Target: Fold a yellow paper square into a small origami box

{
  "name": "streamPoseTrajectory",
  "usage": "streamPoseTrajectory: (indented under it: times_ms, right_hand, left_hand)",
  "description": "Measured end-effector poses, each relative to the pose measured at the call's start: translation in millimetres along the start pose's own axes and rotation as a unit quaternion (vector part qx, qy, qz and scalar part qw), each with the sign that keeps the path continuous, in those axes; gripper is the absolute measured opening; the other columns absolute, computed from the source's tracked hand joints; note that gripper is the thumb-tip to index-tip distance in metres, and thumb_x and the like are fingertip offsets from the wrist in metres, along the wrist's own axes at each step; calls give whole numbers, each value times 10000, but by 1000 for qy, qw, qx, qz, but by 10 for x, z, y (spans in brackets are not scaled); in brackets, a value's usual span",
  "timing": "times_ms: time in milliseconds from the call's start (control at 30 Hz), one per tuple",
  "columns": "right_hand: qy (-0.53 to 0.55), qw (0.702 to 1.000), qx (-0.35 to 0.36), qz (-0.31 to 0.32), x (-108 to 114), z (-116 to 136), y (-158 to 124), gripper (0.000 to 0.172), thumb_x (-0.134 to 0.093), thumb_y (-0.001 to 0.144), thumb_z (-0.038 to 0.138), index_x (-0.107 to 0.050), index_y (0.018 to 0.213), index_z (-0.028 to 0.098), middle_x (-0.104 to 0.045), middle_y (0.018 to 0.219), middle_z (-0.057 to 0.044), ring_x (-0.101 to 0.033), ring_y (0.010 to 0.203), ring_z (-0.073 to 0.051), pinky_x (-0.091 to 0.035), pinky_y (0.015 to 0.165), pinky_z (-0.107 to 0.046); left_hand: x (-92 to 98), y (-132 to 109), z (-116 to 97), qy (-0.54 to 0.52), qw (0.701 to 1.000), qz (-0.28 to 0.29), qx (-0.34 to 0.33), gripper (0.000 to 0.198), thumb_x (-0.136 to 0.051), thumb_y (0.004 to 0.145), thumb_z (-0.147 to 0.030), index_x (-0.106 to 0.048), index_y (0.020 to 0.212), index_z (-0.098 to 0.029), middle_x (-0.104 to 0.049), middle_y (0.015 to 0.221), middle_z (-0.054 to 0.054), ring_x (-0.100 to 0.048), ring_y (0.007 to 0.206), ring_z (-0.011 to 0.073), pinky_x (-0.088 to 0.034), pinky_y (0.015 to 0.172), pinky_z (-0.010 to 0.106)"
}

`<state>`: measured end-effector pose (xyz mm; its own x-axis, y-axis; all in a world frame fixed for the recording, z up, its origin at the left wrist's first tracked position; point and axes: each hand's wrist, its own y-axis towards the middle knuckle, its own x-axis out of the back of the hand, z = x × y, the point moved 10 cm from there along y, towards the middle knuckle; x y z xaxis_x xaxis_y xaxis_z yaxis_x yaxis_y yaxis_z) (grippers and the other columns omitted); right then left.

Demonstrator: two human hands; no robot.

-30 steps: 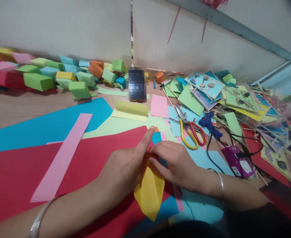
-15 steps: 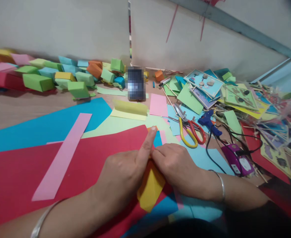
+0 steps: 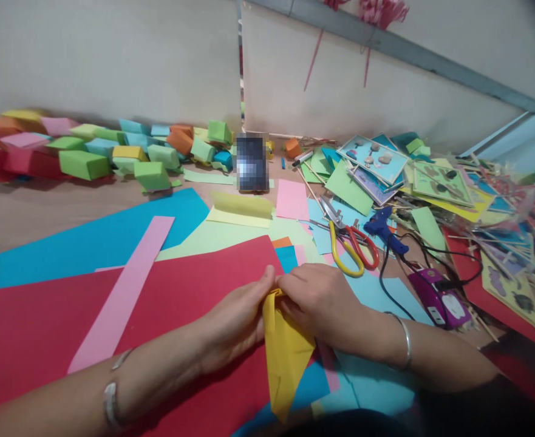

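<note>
A folded piece of yellow paper [image 3: 288, 358] hangs between my two hands, its creased lower end pointing toward me. My left hand [image 3: 244, 312] grips it along the left side, thumb up near the top edge; most of its fingers are hidden behind the paper. My right hand [image 3: 317, 300] has its fingers curled and closed on the paper's upper right edge. Beneath them lies a large red sheet [image 3: 194, 291], with a long pink strip [image 3: 126, 285] across it. Blue paper [image 3: 310, 379] shows under the yellow piece.
Scissors [image 3: 347, 243] with yellow and red handles lie right of centre, beside a blue glue gun [image 3: 388, 227] and a purple power box [image 3: 438, 297] with black cords. Several folded paper boxes [image 3: 85, 164] line the back left. Decorated cards [image 3: 376, 158] pile up at the right.
My left hand has turned and lowered its raised thumb toward the paper's top. More of the yellow paper now shows, hanging longer and lower. The view has tilted slightly upward.
</note>
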<state>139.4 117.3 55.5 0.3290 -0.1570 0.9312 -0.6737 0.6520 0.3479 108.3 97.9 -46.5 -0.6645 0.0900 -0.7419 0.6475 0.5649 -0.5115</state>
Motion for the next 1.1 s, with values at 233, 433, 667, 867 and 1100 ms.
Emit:
streamPoseTrajectory:
  times_ms: [233, 433, 667, 867, 1100]
  right_hand:
    - [14, 1000, -2, -11, 4, -68, -14, 249, -534, 839, 70, -566, 616, 177, -559, 526, 0, -431, 503, -129, -230, 549, -293]
    - [-22, 998, -2, 50, -108, -147, 14, 237, -631, 877, 138, -584, 646, 167, -613, 580, -10, -481, 537, -132, -234, 556, -298]
    - [-10, 989, -30, 144, -57, -178, 40, 259, -735, 877, 383, -669, 880, 133, -679, 787, -67, -554, 699, -181, -289, 596, -312]
    - [15, 997, 13, 68, -16, -154, 64, 296, -534, 990, 226, -651, 729, 150, -600, 708, -49, -470, 673, -164, -299, 609, -314]
    - [16, 998, 51, 12, 13, -119, 70, 360, -444, 988, 181, -616, 673, 164, -568, 660, -35, -435, 634, -156, -301, 592, -304]
  left_hand:
    - [-59, 6, 73, -69, 997, 23, -7, 371, -538, 987, -434, -698, 1041, -104, -749, 1027, 140, -685, 1067, 276, -506, 994, 408]
    - [-38, 3, 71, -99, 995, 8, 15, 347, -531, 992, -396, -712, 990, -100, -750, 1001, 135, -706, 1013, 254, -516, 987, 379]
    - [16, 15, 48, -74, 997, -9, 22, 377, -508, 1001, -423, -710, 961, -107, -747, 956, 123, -718, 870, 206, -551, 876, 326]
    - [36, 9, 47, -75, 997, -21, 11, 328, -553, 982, -393, -724, 928, -118, -760, 978, 119, -716, 879, 214, -558, 838, 325]
    - [-6, 18, 35, -48, 999, -15, -3, 308, -617, 948, -406, -733, 937, -120, -764, 974, 98, -700, 825, 184, -543, 870, 313]
